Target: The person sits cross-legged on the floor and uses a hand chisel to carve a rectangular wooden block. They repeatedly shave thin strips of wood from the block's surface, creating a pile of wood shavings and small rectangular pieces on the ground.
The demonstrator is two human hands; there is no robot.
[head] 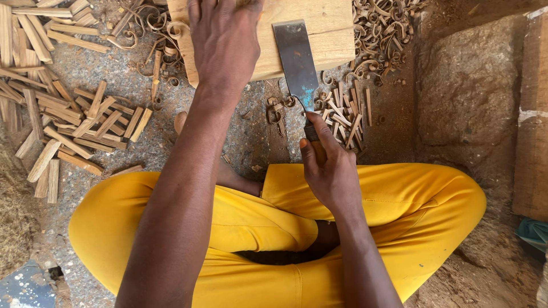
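My left hand (225, 40) lies flat on a pale wooden block (328, 34) at the top of the view, fingers spread over its left part. My right hand (328, 168) grips the handle of a wide flat chisel (295, 57), whose dull steel blade rests on the block just right of my left hand. The chisel's handle is mostly hidden in my fist. I sit cross-legged in yellow trousers (251, 228) behind the block.
Many short cut wooden sticks (74, 120) lie scattered at the left. Curled wood shavings (382, 28) pile at the block's right, with small sticks (345, 114) below them. A large stone (468, 91) and a plank edge (534, 114) stand at the right.
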